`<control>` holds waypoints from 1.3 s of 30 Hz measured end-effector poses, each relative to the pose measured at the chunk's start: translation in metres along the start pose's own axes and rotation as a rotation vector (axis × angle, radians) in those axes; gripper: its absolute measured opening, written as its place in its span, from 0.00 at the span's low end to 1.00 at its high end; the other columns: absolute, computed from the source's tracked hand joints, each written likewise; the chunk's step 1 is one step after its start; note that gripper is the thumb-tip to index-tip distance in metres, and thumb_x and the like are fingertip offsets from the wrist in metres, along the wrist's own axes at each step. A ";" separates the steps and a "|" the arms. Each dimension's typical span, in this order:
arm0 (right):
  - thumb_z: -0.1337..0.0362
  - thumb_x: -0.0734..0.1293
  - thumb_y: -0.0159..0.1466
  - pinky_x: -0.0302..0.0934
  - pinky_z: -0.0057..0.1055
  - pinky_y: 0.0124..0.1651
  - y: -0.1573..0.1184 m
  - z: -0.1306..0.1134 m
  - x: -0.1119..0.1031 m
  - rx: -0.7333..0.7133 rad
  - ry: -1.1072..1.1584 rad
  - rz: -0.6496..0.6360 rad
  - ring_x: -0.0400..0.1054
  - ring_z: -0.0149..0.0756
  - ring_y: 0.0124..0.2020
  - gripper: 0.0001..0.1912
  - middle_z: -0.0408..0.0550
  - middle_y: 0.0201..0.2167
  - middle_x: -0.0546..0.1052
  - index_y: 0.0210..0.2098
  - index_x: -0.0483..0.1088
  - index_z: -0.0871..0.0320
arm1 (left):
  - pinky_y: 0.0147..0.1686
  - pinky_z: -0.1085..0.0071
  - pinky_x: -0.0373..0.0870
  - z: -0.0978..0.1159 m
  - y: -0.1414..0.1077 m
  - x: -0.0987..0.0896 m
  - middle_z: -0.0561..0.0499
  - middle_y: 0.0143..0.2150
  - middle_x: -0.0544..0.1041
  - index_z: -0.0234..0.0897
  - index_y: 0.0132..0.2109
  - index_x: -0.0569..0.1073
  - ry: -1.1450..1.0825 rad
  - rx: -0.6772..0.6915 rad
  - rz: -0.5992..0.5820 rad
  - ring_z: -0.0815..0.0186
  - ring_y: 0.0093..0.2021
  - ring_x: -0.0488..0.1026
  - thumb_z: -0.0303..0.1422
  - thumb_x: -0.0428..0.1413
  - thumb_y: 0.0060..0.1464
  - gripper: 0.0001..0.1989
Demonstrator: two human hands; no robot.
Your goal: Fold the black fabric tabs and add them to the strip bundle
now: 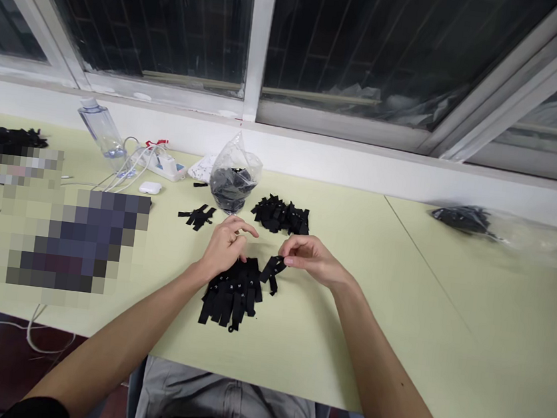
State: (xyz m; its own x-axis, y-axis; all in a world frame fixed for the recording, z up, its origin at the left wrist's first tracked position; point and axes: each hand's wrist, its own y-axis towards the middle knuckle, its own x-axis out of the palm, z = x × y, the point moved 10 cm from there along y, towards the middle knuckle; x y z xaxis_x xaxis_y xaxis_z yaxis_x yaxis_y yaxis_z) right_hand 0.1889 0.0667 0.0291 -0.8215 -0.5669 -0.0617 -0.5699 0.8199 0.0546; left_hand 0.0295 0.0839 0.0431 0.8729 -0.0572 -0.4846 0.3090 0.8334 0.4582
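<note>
My right hand (314, 259) pinches a few small black strips (271, 272) with pale letter-like marks, which look like fabric labels. They hang just above the table, beside a pile of similar black strips (233, 291) nearest my body. Over the far edge of that pile is my left hand (227, 243), its index finger stretched out and the fingers apart; nothing shows in it. Beyond both hands lies another heap of black strips (282, 215). A few loose strips (197, 216) are scattered to the left of it.
A clear plastic bag (234, 177) of black pieces stands near the wall. Leftward are a white earphone case (150, 188), a power strip (165, 164) with cables and a tilted water bottle (103, 132). Another plastic bag (502, 231) lies at the right. A blurred-out item covers the left.
</note>
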 end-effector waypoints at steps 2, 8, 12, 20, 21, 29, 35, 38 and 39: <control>0.61 0.76 0.57 0.62 0.31 0.37 0.000 0.001 0.001 -0.004 0.024 0.002 0.66 0.32 0.32 0.09 0.45 0.32 0.73 0.33 0.75 0.58 | 0.55 0.61 0.68 0.001 0.000 -0.005 0.55 0.42 0.81 0.42 0.18 0.76 0.012 -0.001 0.045 0.61 0.49 0.71 0.23 0.45 0.59 0.25; 0.60 0.76 0.56 0.62 0.31 0.36 0.002 0.002 0.003 -0.001 0.032 -0.001 0.66 0.32 0.31 0.10 0.44 0.30 0.73 0.32 0.74 0.58 | 0.60 0.57 0.62 -0.003 0.002 -0.007 0.55 0.23 0.77 0.43 0.51 0.78 0.013 -0.070 0.088 0.63 0.39 0.77 0.34 0.46 0.67 0.17; 0.61 0.76 0.57 0.61 0.30 0.35 0.003 0.002 0.006 -0.010 0.048 -0.019 0.65 0.32 0.31 0.09 0.44 0.30 0.72 0.32 0.74 0.58 | 0.62 0.56 0.59 -0.009 0.000 -0.002 0.59 0.20 0.75 0.42 0.67 0.64 -0.060 -0.098 0.049 0.66 0.37 0.80 0.25 0.43 0.64 0.26; 0.60 0.76 0.57 0.60 0.30 0.35 0.004 0.002 0.010 -0.014 0.070 -0.028 0.64 0.32 0.31 0.09 0.44 0.30 0.72 0.32 0.74 0.57 | 0.70 0.49 0.46 0.001 -0.004 -0.014 0.58 0.32 0.82 0.45 0.54 0.76 -0.022 -0.037 0.129 0.67 0.33 0.81 0.20 0.45 0.58 0.24; 0.61 0.76 0.57 0.60 0.30 0.35 0.004 0.002 0.010 -0.013 0.075 -0.027 0.64 0.32 0.31 0.09 0.44 0.30 0.72 0.32 0.74 0.57 | 0.69 0.49 0.50 0.002 -0.003 -0.015 0.57 0.32 0.82 0.44 0.55 0.75 -0.036 -0.034 0.149 0.66 0.36 0.81 0.22 0.46 0.61 0.22; 0.61 0.76 0.56 0.60 0.30 0.35 0.004 0.005 0.006 -0.019 0.097 0.002 0.65 0.32 0.31 0.09 0.44 0.31 0.73 0.32 0.74 0.57 | 0.34 0.67 0.82 -0.009 -0.004 -0.017 0.47 0.51 0.78 0.47 0.69 0.52 -0.255 -0.160 0.244 0.68 0.31 0.80 0.27 0.47 0.63 0.30; 0.61 0.76 0.56 0.60 0.30 0.35 0.004 0.004 0.008 -0.020 0.102 -0.007 0.64 0.32 0.31 0.09 0.44 0.30 0.72 0.31 0.74 0.57 | 0.29 0.70 0.83 -0.021 -0.012 -0.020 0.51 0.36 0.80 0.39 0.46 0.76 -0.198 -0.161 0.262 0.63 0.44 0.80 0.21 0.44 0.55 0.20; 0.61 0.76 0.56 0.60 0.30 0.36 0.004 0.004 0.008 -0.029 0.108 -0.001 0.65 0.32 0.32 0.09 0.44 0.31 0.73 0.32 0.74 0.57 | 0.35 0.66 0.84 -0.016 -0.012 -0.027 0.51 0.33 0.78 0.38 0.39 0.76 -0.158 -0.109 0.314 0.64 0.41 0.80 0.21 0.43 0.58 0.17; 0.61 0.76 0.56 0.60 0.30 0.36 0.004 0.004 0.008 -0.030 0.113 0.000 0.65 0.32 0.32 0.09 0.44 0.31 0.73 0.32 0.74 0.57 | 0.40 0.64 0.83 -0.011 -0.011 -0.028 0.51 0.34 0.79 0.38 0.41 0.76 -0.152 -0.086 0.329 0.64 0.41 0.80 0.22 0.44 0.59 0.17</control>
State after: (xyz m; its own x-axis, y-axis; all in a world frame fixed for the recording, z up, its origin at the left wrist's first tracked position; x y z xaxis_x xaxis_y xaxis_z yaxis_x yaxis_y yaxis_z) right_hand 0.1800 0.0661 0.0249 -0.8177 -0.5734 0.0509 -0.5686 0.8183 0.0842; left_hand -0.0032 0.0822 0.0431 0.9683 0.1462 -0.2023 -0.0250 0.8633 0.5041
